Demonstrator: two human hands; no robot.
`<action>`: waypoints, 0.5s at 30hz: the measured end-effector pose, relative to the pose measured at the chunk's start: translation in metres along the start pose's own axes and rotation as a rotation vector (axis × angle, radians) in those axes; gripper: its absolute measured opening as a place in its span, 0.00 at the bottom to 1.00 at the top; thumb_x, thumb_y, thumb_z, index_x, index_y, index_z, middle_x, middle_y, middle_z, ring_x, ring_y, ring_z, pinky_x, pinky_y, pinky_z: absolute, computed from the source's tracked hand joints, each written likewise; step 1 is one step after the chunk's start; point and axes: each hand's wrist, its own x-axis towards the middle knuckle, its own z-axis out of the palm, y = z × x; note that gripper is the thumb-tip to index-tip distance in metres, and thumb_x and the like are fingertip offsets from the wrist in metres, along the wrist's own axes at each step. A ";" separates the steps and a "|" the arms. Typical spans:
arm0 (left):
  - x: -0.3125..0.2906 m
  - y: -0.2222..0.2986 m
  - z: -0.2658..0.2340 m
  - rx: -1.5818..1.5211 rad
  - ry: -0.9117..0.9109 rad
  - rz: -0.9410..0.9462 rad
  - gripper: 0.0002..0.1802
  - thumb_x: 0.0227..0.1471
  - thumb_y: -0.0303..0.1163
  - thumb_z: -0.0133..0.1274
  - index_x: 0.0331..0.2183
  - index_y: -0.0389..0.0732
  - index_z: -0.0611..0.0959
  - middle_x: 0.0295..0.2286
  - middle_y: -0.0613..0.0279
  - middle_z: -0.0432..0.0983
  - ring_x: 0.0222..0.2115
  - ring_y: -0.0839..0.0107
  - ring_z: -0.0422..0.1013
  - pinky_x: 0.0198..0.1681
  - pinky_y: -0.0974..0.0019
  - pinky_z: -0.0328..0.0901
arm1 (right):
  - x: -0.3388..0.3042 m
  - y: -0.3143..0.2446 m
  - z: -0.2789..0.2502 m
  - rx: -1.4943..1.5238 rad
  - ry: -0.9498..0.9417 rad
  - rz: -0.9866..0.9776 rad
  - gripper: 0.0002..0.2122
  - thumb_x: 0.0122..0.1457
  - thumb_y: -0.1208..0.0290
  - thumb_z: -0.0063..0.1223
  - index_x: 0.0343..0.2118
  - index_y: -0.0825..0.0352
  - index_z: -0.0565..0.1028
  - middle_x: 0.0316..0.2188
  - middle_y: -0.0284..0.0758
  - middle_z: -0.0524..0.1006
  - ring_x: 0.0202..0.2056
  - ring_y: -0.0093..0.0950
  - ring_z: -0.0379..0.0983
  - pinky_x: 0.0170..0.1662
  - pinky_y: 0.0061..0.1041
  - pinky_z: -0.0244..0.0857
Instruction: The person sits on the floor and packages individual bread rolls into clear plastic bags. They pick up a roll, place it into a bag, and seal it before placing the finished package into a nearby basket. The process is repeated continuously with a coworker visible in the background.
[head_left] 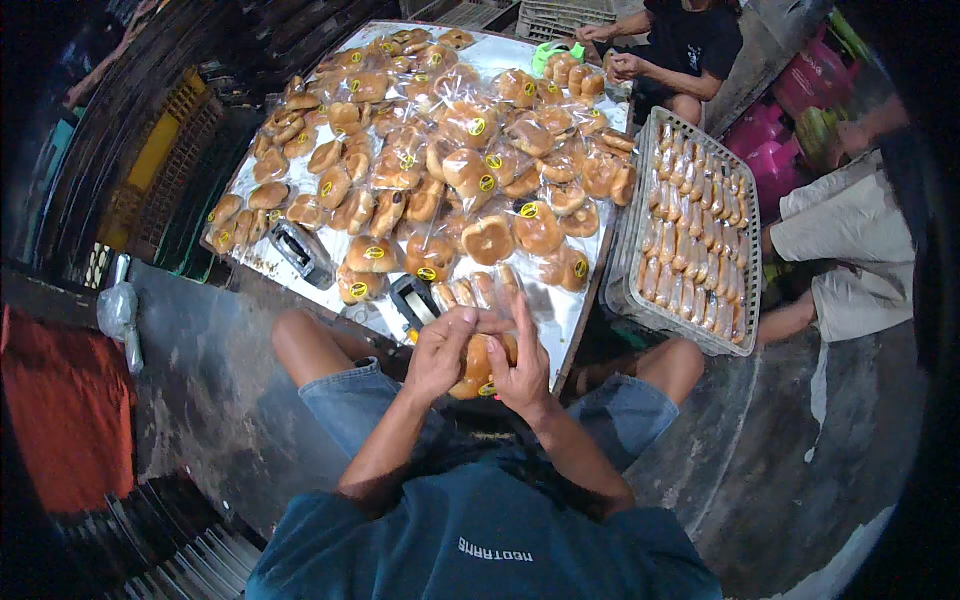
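Note:
Close to my body, a round golden-brown bun in a clear plastic bag [471, 372] with a yellow sticker sits between my hands. My left hand [437, 352] has its fingers bent around the left and upper part of the bag. From the other side my right hand [521, 372] holds the bag, thumb against it and index finger pointing up. Just beyond my left hand stands a tape dispenser [408, 297]. Smaller bagged rolls [466, 291] lie beyond my fingertips.
Many bagged buns [400, 160] are heaped over the white tabletop [260, 262]. A second tape dispenser [301, 254] lies at the left. On the right, a plastic crate [625, 282] holds rows of packed rolls. Another person's hand [627, 67] is at the far right corner.

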 end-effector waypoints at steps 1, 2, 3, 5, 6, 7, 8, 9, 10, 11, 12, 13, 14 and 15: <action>-0.002 -0.001 -0.003 0.024 0.009 0.036 0.22 0.69 0.38 0.42 0.42 0.29 0.81 0.42 0.53 0.81 0.44 0.67 0.75 0.52 0.66 0.66 | -0.004 -0.004 0.002 0.242 -0.087 0.248 0.26 0.62 0.74 0.54 0.63 0.73 0.63 0.45 0.44 0.80 0.44 0.32 0.78 0.48 0.31 0.71; -0.003 -0.003 -0.007 0.048 0.017 0.073 0.20 0.68 0.37 0.43 0.41 0.29 0.82 0.44 0.53 0.80 0.46 0.66 0.74 0.53 0.64 0.65 | -0.001 0.002 -0.001 0.348 -0.177 0.307 0.22 0.63 0.73 0.55 0.59 0.73 0.68 0.42 0.39 0.81 0.41 0.26 0.78 0.45 0.27 0.71; -0.004 -0.003 -0.009 0.073 0.026 0.109 0.19 0.67 0.36 0.45 0.40 0.29 0.83 0.45 0.53 0.80 0.47 0.65 0.73 0.53 0.63 0.65 | 0.004 0.011 -0.008 0.452 -0.267 0.365 0.18 0.64 0.71 0.55 0.55 0.74 0.73 0.38 0.34 0.82 0.38 0.20 0.77 0.43 0.24 0.71; 0.008 0.003 -0.003 0.690 0.341 0.482 0.16 0.59 0.33 0.55 0.43 0.29 0.83 0.51 0.46 0.74 0.55 0.53 0.66 0.59 0.53 0.58 | 0.006 0.008 -0.013 0.586 -0.286 0.530 0.12 0.66 0.71 0.54 0.45 0.75 0.79 0.42 0.33 0.81 0.41 0.19 0.75 0.46 0.23 0.70; 0.007 0.000 0.003 0.723 0.463 0.613 0.17 0.58 0.35 0.58 0.45 0.33 0.83 0.51 0.48 0.74 0.54 0.52 0.67 0.57 0.53 0.60 | 0.001 0.011 -0.007 0.712 -0.221 0.607 0.12 0.66 0.71 0.52 0.45 0.76 0.79 0.45 0.35 0.80 0.44 0.21 0.74 0.49 0.24 0.69; 0.007 0.000 0.007 0.753 0.585 0.751 0.18 0.56 0.36 0.60 0.46 0.37 0.84 0.51 0.49 0.74 0.52 0.51 0.69 0.56 0.54 0.61 | 0.005 0.009 -0.004 0.839 -0.154 0.675 0.13 0.67 0.71 0.51 0.45 0.76 0.79 0.48 0.37 0.79 0.47 0.22 0.74 0.52 0.25 0.67; 0.005 0.002 0.006 0.704 0.400 0.712 0.18 0.55 0.36 0.61 0.45 0.38 0.84 0.49 0.50 0.76 0.49 0.53 0.71 0.53 0.56 0.63 | 0.011 0.005 -0.008 1.073 -0.178 0.608 0.14 0.69 0.71 0.45 0.46 0.77 0.79 0.61 0.43 0.69 0.61 0.29 0.64 0.63 0.28 0.57; 0.003 0.005 0.003 0.652 0.216 0.670 0.18 0.53 0.37 0.63 0.44 0.39 0.85 0.46 0.50 0.78 0.46 0.54 0.73 0.51 0.57 0.65 | 0.018 0.004 -0.011 1.040 -0.240 0.571 0.15 0.69 0.72 0.44 0.49 0.77 0.77 0.64 0.43 0.64 0.64 0.30 0.59 0.65 0.29 0.54; -0.002 0.005 0.000 0.601 0.036 0.614 0.17 0.52 0.37 0.64 0.43 0.40 0.86 0.44 0.51 0.80 0.42 0.56 0.75 0.48 0.59 0.67 | 0.021 0.005 -0.016 1.010 -0.304 0.544 0.15 0.69 0.72 0.43 0.51 0.77 0.76 0.66 0.43 0.59 0.66 0.31 0.54 0.66 0.30 0.51; -0.003 0.006 -0.006 0.606 -0.009 0.388 0.17 0.51 0.37 0.65 0.41 0.39 0.86 0.40 0.51 0.81 0.38 0.60 0.76 0.45 0.61 0.68 | 0.028 0.008 -0.017 0.897 -0.322 0.430 0.16 0.69 0.72 0.43 0.54 0.75 0.72 0.67 0.43 0.59 0.67 0.32 0.54 0.66 0.30 0.51; -0.002 0.008 -0.013 0.604 -0.054 0.163 0.16 0.51 0.37 0.65 0.40 0.37 0.87 0.36 0.52 0.82 0.34 0.63 0.77 0.42 0.63 0.69 | 0.029 0.009 -0.021 0.776 -0.333 0.332 0.18 0.68 0.72 0.43 0.58 0.74 0.69 0.67 0.43 0.58 0.67 0.33 0.54 0.66 0.30 0.51; -0.001 0.009 -0.017 0.596 -0.103 -0.057 0.16 0.50 0.37 0.66 0.38 0.36 0.87 0.32 0.52 0.83 0.30 0.66 0.77 0.39 0.66 0.70 | 0.032 0.008 -0.024 0.657 -0.332 0.239 0.20 0.68 0.72 0.44 0.61 0.73 0.66 0.68 0.43 0.57 0.67 0.33 0.53 0.66 0.30 0.51; -0.001 0.010 -0.017 0.569 -0.084 -0.076 0.15 0.51 0.37 0.66 0.37 0.36 0.87 0.30 0.54 0.83 0.29 0.69 0.76 0.37 0.67 0.69 | 0.036 0.005 -0.025 0.687 -0.272 0.210 0.21 0.67 0.72 0.45 0.62 0.72 0.66 0.67 0.43 0.57 0.66 0.33 0.55 0.66 0.30 0.52; -0.002 0.011 -0.018 0.542 -0.066 -0.096 0.15 0.51 0.37 0.65 0.36 0.36 0.88 0.28 0.56 0.83 0.28 0.73 0.75 0.35 0.67 0.69 | 0.040 0.000 -0.027 0.717 -0.211 0.181 0.21 0.67 0.72 0.45 0.62 0.72 0.66 0.67 0.43 0.58 0.65 0.32 0.56 0.65 0.30 0.53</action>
